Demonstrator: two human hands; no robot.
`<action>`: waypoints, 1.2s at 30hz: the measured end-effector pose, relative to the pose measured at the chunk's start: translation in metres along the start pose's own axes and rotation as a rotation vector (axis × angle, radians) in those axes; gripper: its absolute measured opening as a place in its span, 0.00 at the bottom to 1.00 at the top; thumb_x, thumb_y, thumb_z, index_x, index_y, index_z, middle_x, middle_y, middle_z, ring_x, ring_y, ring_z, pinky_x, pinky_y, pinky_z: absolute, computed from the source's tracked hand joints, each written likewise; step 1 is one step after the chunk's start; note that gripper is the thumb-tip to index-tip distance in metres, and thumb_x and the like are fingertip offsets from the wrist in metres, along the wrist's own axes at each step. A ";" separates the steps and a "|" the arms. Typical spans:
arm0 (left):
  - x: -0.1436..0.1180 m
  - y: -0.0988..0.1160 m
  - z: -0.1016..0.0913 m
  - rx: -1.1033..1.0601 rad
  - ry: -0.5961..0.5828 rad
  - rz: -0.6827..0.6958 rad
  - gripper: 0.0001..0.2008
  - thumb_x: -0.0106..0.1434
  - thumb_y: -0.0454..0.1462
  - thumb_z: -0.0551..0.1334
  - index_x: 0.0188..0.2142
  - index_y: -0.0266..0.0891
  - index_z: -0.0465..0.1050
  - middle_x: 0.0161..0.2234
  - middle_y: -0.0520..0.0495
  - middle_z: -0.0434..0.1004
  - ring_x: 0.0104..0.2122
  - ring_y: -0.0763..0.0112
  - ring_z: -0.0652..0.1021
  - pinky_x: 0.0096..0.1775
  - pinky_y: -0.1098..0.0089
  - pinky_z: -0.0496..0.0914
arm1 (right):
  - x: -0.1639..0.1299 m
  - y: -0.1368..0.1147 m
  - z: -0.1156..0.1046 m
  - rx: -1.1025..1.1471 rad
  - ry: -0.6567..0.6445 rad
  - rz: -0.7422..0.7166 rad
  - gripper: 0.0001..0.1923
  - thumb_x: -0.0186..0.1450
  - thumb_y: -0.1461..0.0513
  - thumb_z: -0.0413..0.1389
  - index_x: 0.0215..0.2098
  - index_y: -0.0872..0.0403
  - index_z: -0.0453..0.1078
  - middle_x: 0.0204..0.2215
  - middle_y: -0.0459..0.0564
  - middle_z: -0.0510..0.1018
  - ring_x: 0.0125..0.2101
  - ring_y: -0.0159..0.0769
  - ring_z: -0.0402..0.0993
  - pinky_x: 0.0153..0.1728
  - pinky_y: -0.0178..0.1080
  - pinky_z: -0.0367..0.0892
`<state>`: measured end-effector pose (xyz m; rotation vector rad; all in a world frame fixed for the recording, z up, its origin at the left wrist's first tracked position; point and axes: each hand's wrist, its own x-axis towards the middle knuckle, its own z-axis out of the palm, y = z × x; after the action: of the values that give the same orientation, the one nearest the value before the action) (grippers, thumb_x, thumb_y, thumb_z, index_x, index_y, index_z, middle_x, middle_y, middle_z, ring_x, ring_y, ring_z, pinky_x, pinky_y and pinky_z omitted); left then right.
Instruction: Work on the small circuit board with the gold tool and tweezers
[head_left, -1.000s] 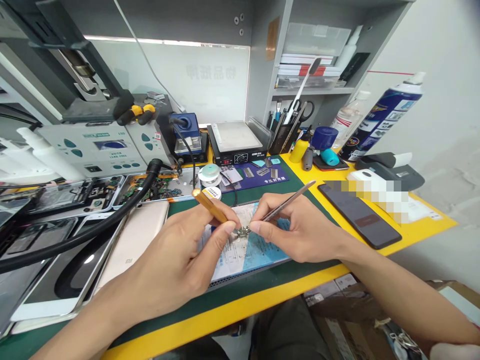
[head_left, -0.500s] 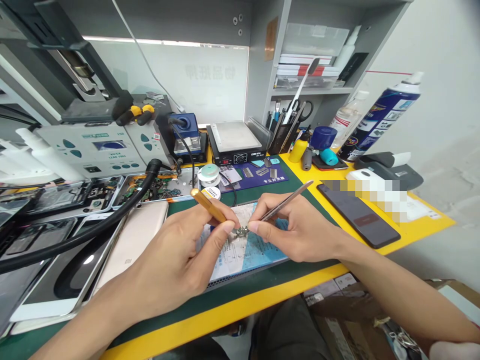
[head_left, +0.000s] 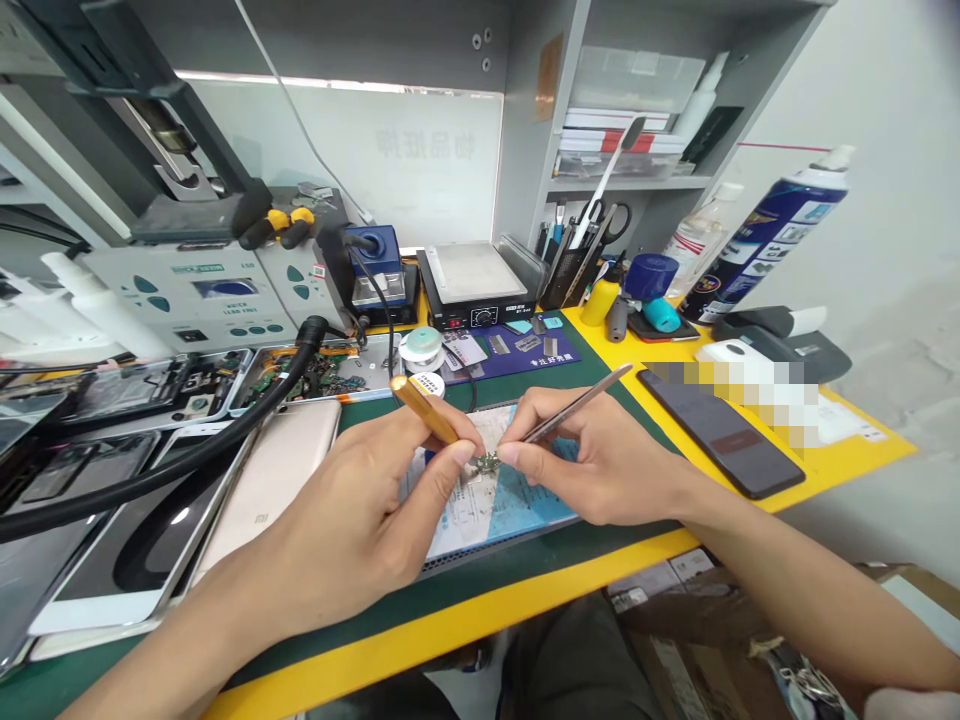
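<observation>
A small circuit board lies on a stained blue and white pad at the middle of the bench. My left hand is closed around a slim gold-coloured tool handle, its tip hidden behind my fingers at the board's left side. From the right, my right hand pinches a thin grey metal tool, which slants up and away to the right; whether it is tweezers or a blade I cannot tell. Both sets of fingertips are close to the board, and partly cover it.
Opened phones and a white-fronted phone crowd the left, with a black hose arching over them. Behind stand a hot-air station and a heating plate. A dark phone lies on the right, near a spray can.
The view has shifted slightly, so the surroundings sit a little further right. Both hands keep nearly the same pose over the board, with the same tools held.
</observation>
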<state>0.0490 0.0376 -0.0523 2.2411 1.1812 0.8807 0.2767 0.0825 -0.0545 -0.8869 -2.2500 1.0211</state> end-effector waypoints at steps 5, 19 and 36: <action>-0.002 -0.002 0.001 -0.004 0.015 0.006 0.07 0.73 0.37 0.54 0.45 0.44 0.70 0.41 0.51 0.78 0.42 0.68 0.78 0.43 0.67 0.69 | 0.001 0.000 0.001 -0.005 -0.001 -0.017 0.06 0.69 0.62 0.56 0.35 0.57 0.72 0.27 0.48 0.75 0.26 0.32 0.70 0.26 0.34 0.65; -0.001 -0.002 0.001 -0.013 0.004 0.000 0.06 0.73 0.36 0.55 0.45 0.46 0.69 0.40 0.54 0.78 0.40 0.71 0.77 0.43 0.68 0.69 | 0.001 -0.001 0.003 -0.019 0.009 -0.066 0.05 0.69 0.63 0.56 0.35 0.58 0.72 0.28 0.47 0.74 0.26 0.31 0.71 0.25 0.34 0.64; 0.000 -0.003 0.002 -0.001 0.045 0.042 0.06 0.73 0.36 0.55 0.45 0.47 0.70 0.39 0.58 0.79 0.40 0.75 0.78 0.43 0.72 0.69 | 0.002 -0.002 0.003 -0.034 0.012 -0.068 0.06 0.68 0.63 0.56 0.35 0.58 0.73 0.28 0.47 0.75 0.26 0.32 0.72 0.24 0.34 0.64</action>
<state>0.0486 0.0390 -0.0556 2.2636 1.1578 0.9528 0.2727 0.0814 -0.0544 -0.8230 -2.2770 0.9476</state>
